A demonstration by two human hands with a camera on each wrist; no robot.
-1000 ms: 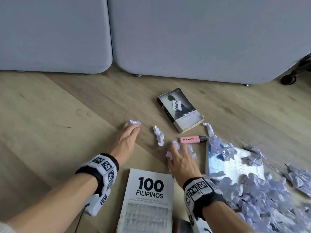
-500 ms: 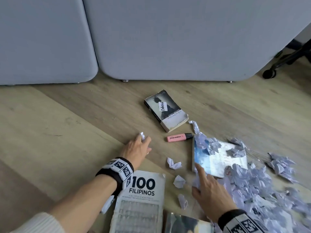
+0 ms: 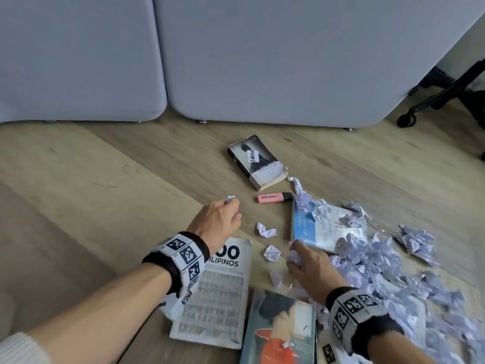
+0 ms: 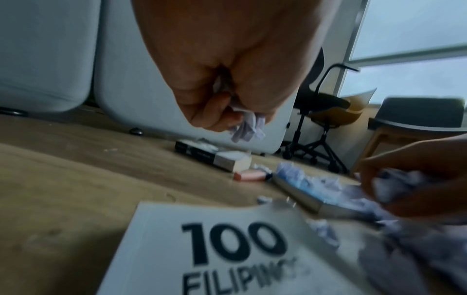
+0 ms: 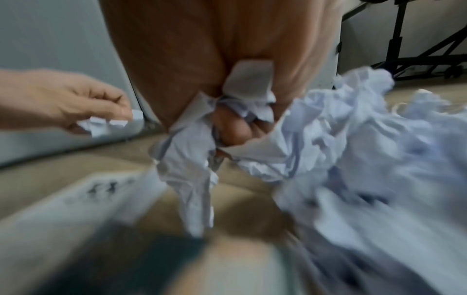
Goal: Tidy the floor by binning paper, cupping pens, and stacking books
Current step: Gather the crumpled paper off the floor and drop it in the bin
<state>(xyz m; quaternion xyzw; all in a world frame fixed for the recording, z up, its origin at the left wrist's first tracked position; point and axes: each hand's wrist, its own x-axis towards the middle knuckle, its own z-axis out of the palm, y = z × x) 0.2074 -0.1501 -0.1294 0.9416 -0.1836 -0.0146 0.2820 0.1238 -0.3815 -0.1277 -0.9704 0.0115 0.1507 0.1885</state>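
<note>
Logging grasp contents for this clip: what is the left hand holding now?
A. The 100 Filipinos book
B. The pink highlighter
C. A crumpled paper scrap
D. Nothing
C: the left hand has its fingers curled round a crumpled paper scrap, while the highlighter lies untouched on the floor.

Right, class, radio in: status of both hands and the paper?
Left hand grips one paper scrap. Right hand clutches crumpled paper. Pink highlighter, books still on floor.

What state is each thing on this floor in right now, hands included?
Left hand: grips a paper scrap.
Right hand: grips crumpled paper.
Pink highlighter: capped, lying flat.
Black-and-white paperback: closed, flat.
Blue book: closed, partly under the paper pile.
</note>
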